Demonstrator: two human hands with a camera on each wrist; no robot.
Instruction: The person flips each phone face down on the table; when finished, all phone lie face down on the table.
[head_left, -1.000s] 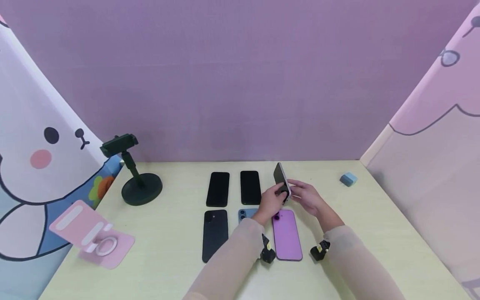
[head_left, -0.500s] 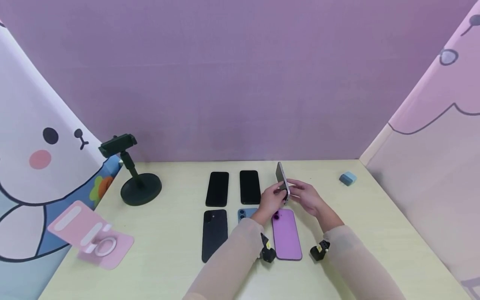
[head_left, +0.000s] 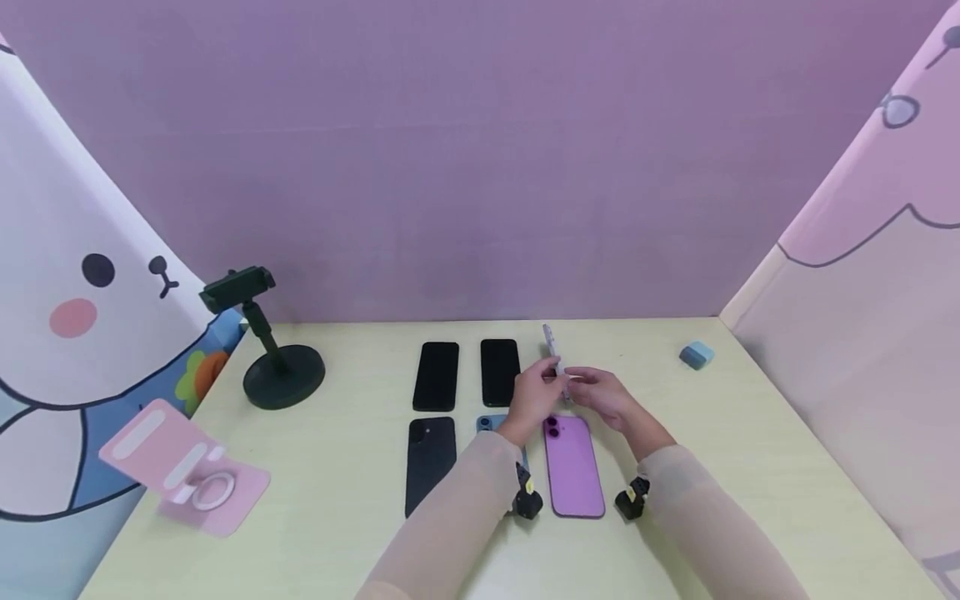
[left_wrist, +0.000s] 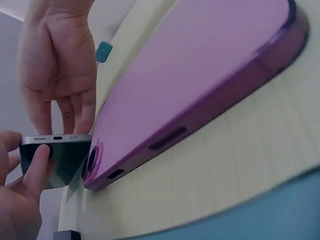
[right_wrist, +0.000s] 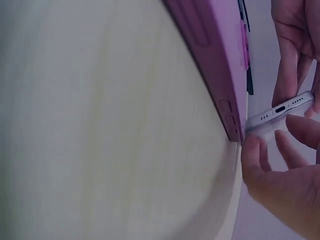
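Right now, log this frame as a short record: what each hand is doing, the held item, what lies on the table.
left hand: pinches the raised phone's lower end
right hand: holds the same phone from the other side
raised phone: on edge above the table, charging port toward the wrist cameras
purple phone: flat, back up, just below the hands
black phones: flat in the far row
table: pale yellow

Setting: staged tabletop booth, studio-like rather than domestic. Evidence: pale yellow-green tabletop (head_left: 337, 517) enclosed on three sides by a plain purple backdrop (head_left: 480, 167) and cartoon-printed side panels (head_left: 75, 317); phones (head_left: 436, 376) laid out in neat rows; a dark green clamp stand (head_left: 273, 358); a pink folding phone holder (head_left: 183, 467); a small blue block (head_left: 697, 355).
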